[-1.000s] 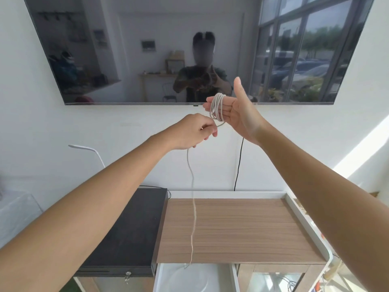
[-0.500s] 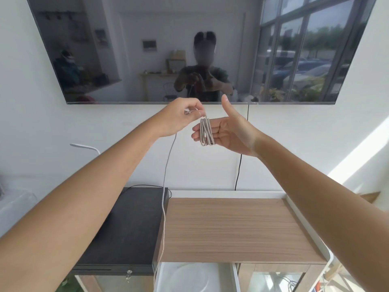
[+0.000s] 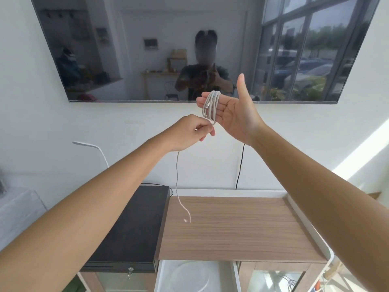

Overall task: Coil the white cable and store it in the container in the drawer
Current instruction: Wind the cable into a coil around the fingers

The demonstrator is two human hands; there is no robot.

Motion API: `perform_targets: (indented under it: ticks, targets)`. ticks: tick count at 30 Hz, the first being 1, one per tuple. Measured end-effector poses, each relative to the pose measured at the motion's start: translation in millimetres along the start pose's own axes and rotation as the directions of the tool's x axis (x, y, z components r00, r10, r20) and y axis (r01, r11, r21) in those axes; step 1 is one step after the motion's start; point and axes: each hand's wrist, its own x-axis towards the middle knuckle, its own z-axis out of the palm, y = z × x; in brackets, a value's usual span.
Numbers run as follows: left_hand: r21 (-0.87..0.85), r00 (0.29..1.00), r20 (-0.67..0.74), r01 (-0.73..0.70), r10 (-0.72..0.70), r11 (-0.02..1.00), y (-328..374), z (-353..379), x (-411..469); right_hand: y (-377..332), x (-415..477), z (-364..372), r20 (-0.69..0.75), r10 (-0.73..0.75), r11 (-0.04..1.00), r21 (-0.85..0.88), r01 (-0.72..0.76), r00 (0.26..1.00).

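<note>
The white cable (image 3: 211, 106) is for the most part already coiled: several loops go around the flat fingers of the right hand (image 3: 235, 114), which is spread apart with the thumb pointing to 12 o'clock, so the loops rest on it rather than being squeezed. The left hand (image 3: 189, 131), just at 7 o'clock from the coil, is pinched together on the strand that leaves the bottom of the loops. From this hand the loose tail hangs down toward 6 o'clock, and its free end floats above the wooden bench (image 3: 231, 226) without touching it, as far as I can judge. Only this short tail seems left to wind, maybe a few turns more. The storing is not yet begun: the open drawer (image 3: 162, 277) shows at the bottom edge, with a round pale container (image 3: 189, 277) inside, and no cable is in it.
</note>
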Motion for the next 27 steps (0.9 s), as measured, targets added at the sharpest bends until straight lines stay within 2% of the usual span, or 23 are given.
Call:
perform_targets:
  ticks: [2,5,7,10,14,18,21,24,27]
  targets:
    - [0.122,0.999,0.031,-0.020,0.016,0.992,2.6,-3.9,-1.3,3.1,0.4,-5.0,-0.055,0.000,0.995,-0.098,-0.006,0.998]
    - [0.229,0.999,0.018,-0.048,0.045,0.972,9.8,-16.8,-2.6,9.2,-0.8,-11.8,-0.097,0.014,0.936,-0.349,-0.047,0.995]
    - [0.235,0.995,-0.040,-0.078,0.089,0.969,12.7,-30.2,-0.6,13.1,-4.5,-16.7,-0.066,0.065,0.900,-0.427,-0.087,0.996]
    - [0.156,0.990,-0.114,-0.066,0.085,0.985,10.3,-47.8,4.6,17.6,-10.4,-17.4,-0.029,0.161,0.882,-0.445,-0.157,0.987]
    - [0.067,0.990,-0.134,-0.033,0.042,0.997,2.7,-48.6,10.6,19.5,-13.9,-5.8,0.072,0.241,0.900,-0.389,-0.195,0.968]
    - [-0.327,0.979,-0.187,0.013,-0.079,0.945,-7.4,-36.9,6.7,13.0,-15.4,3.4,0.194,0.245,0.962,-0.171,-0.213,0.950]
    - [-0.428,0.976,-0.181,0.033,-0.121,0.903,-11.0,-18.1,3.2,11.1,-16.0,10.4,0.260,0.197,0.978,0.020,-0.209,0.945]
    - [-0.451,0.970,-0.174,0.073,-0.168,0.890,-8.4,-2.0,1.1,13.3,-14.3,15.6,0.203,0.110,0.974,0.174,-0.146,0.973]
    - [-0.457,0.971,-0.145,0.105,-0.190,0.883,-7.2,5.3,1.3,15.4,-10.3,17.6,0.109,0.054,0.971,0.227,-0.077,0.993]
